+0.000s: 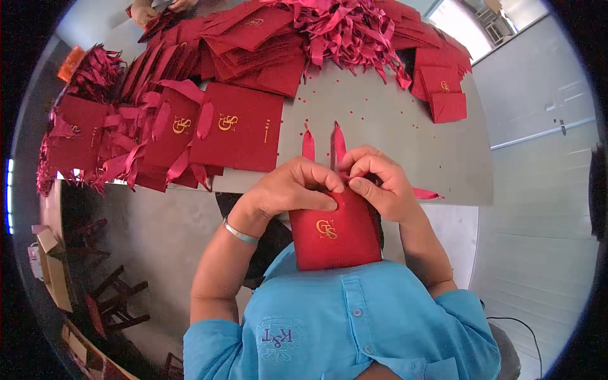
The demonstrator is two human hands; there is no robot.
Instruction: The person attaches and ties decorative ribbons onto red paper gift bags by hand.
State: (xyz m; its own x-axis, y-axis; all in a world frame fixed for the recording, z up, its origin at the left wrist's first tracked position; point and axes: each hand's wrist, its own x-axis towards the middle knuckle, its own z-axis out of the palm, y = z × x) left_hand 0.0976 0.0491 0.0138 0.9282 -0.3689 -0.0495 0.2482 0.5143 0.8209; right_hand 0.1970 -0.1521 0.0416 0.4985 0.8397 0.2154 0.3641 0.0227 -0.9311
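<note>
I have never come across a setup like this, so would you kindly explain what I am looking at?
Certainly. There is no machine here: these are a person's bare hands, seen by one camera worn on that person's head, looking forward and down. The blue shirt below is the wearer's own.

The left hand holds a red bag near its top edge. The right hand is at that edge too; exactly what its fingertips pinch is hard to tell.

On the grey table lie more red bags, a heap of pink ribbons and small red specks. At the upper left, another person's hands show.
</note>
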